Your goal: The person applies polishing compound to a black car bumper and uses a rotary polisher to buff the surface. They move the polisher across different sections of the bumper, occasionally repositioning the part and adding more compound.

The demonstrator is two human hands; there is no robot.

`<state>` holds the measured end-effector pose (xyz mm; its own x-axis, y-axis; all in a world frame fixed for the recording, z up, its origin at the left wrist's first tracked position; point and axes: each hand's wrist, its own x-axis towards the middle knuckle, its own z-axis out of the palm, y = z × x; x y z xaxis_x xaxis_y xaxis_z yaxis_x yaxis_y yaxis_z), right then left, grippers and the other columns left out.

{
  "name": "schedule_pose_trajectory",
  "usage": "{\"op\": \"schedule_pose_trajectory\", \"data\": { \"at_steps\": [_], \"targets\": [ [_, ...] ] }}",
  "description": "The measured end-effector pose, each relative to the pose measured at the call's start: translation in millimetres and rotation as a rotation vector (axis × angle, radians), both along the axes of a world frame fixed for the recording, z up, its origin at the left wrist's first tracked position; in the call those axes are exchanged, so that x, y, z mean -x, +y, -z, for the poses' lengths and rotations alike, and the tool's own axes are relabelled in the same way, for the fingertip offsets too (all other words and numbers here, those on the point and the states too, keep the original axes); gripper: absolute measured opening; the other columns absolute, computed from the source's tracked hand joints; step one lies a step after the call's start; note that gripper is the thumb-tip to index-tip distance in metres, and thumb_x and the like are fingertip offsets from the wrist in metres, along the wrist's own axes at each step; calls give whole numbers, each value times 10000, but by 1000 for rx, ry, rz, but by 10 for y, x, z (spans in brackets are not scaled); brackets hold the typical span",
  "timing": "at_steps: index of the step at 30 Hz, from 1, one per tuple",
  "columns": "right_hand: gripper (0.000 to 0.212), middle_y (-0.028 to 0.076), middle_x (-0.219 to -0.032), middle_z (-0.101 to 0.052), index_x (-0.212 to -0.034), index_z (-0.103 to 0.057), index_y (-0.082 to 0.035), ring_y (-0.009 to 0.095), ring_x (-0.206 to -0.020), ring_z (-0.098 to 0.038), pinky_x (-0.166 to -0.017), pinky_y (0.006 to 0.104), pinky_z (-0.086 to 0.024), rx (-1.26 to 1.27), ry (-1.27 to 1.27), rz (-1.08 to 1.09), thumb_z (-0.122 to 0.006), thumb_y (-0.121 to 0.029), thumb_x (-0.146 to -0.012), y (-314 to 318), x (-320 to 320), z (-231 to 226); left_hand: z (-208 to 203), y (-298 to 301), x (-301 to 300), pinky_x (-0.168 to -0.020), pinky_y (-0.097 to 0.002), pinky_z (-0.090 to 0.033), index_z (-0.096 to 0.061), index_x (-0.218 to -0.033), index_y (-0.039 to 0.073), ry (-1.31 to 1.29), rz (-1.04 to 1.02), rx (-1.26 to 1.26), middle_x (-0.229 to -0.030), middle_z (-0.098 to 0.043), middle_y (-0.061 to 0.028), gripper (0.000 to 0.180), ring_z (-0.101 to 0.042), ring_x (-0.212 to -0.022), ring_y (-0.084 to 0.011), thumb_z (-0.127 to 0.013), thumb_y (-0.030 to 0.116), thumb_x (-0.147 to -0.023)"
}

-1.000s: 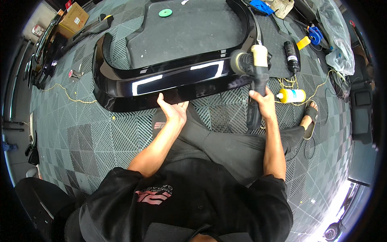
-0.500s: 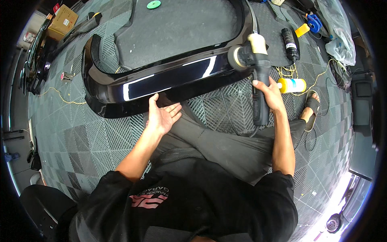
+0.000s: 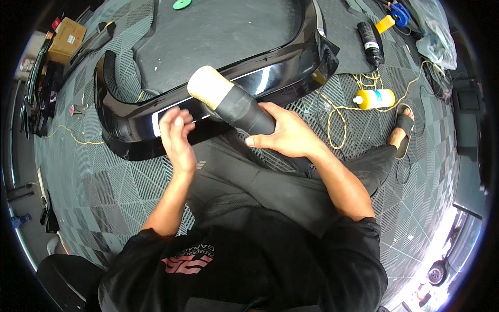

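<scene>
A power polisher (image 3: 241,109) with a black body and a pale yellow head is held up in my right hand (image 3: 288,132), its fingers wrapped round the body. Its head points up and left over the panel. My left hand (image 3: 178,140) is raised just left of the polisher, holding nothing, fingers apart, bent and slightly blurred. Behind both hands lies a glossy black curved car panel (image 3: 138,122), bright light streaks reflecting off it. The polisher covers part of its middle. Whether the polisher's pad touches anything cannot be seen.
A dark mat (image 3: 223,41) carrying a green disc (image 3: 182,4) lies beyond the panel. To the right are a yellow bottle (image 3: 375,99), a black bottle (image 3: 370,44) and a pale cord (image 3: 340,127) looped on the tiled floor. A cardboard box (image 3: 67,39) stands far left.
My right hand has brought the polisher left from the panel's right end, and its head now tilts up-left. My left hand has lifted off the panel's near edge and shifted left.
</scene>
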<state>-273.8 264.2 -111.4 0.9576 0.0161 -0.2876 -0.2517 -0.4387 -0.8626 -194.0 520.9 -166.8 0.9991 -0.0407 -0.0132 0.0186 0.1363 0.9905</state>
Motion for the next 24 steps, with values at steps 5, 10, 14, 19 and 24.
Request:
{"op": "schedule_pose_trajectory", "data": {
  "at_steps": [5, 10, 14, 19, 24],
  "targets": [
    [853, 214, -1169, -731, -1388, -564, 54, 299, -1080, -717, -975, 389, -536, -87, -66, 159, -905, -410, -759, -358, 33, 71, -36, -1030, -594, -1153, -387, -398, -410, -1477, -25, -118, 243, -40, -1408, -552, -212, 561, -520, -1341, -280, -642, 195, -1016],
    [725, 102, -1147, -696, -1346, -582, 50, 165, -1031, -648, -937, 330, -524, -212, 15, 347, -878, -361, -828, -1054, 118, 223, 46, -2442, -909, -979, -402, -539, -301, -1519, -13, -202, 484, -37, -1201, -670, -220, 719, -675, -1097, -290, -690, 292, -997],
    [724, 71, -1095, -646, -1426, -512, 7, 152, -939, -635, -842, 334, -553, -464, 10, 429, -852, -278, -853, -1632, 167, 456, 100, -3343, -1086, -980, -418, -541, -394, -1489, 34, -310, 543, -300, -1254, -679, -211, 613, -698, -1101, -318, -653, 333, -1020],
    [806, 143, -1097, -640, -1497, -393, -78, 262, -846, -702, -784, 409, -609, -624, 75, 509, -845, -158, -835, -2102, 252, 691, 2, -4051, -1160, -977, -504, -533, -493, -1403, 57, -205, 597, -434, -1161, -729, -250, 545, -712, -1080, -436, -613, 403, -999],
    [934, 64, -1216, -609, -1544, -395, -50, 200, -1098, -605, -986, 352, -504, -310, 35, 481, -903, -130, -764, -2268, 347, 672, -29, -4112, -1244, -980, -526, -520, -562, -1320, 53, -216, 622, -438, -1270, -675, -237, 472, -689, -1110, -446, -535, 431, -1039]
  ]
}}
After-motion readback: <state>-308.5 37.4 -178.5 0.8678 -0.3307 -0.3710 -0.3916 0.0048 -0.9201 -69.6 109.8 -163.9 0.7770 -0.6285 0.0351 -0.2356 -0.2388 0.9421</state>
